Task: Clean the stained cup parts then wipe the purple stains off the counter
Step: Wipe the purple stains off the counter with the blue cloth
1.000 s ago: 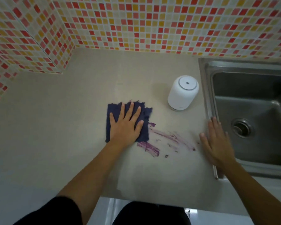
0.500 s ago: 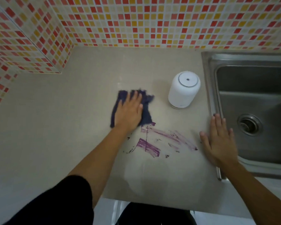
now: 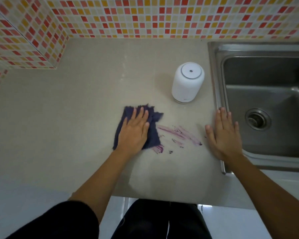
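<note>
Purple streaks (image 3: 178,135) mark the beige stone worktop (image 3: 76,118) between the two hands, closer to its front edge than to the tiled wall. Half a second ago the left hand (image 3: 134,133) and the dark blue cloth (image 3: 153,137) beneath it lay further back, clear of the marks; now the hand has drawn the cloth toward the front edge, so its lower corner covers part of the short dark stroke (image 3: 158,149) nearest the person. That stroke looks shorter than before, and the specks that lay left of it are gone from view, wiped or merely covered, I cannot tell which. The long pale smear and its dark flecks remain untouched, so the counter wipe seems only begun.

Flat and spread, the left hand presses the cloth down with open fingers and grips nothing. The right hand (image 3: 224,135) lies palm down and empty on the worktop's right edge, fingertips just at the rim of the stainless steel sink (image 3: 216,94), as before, apparently bracing.

A white cylindrical cup with a round lid (image 3: 188,82) stands upright behind the stains, near the sink rim; it shows no stain from here. Red, orange and yellow mosaic tiles (image 3: 145,16) cover the walls, which step forward at the back left corner. The sink basin is empty, its drain visible.
</note>
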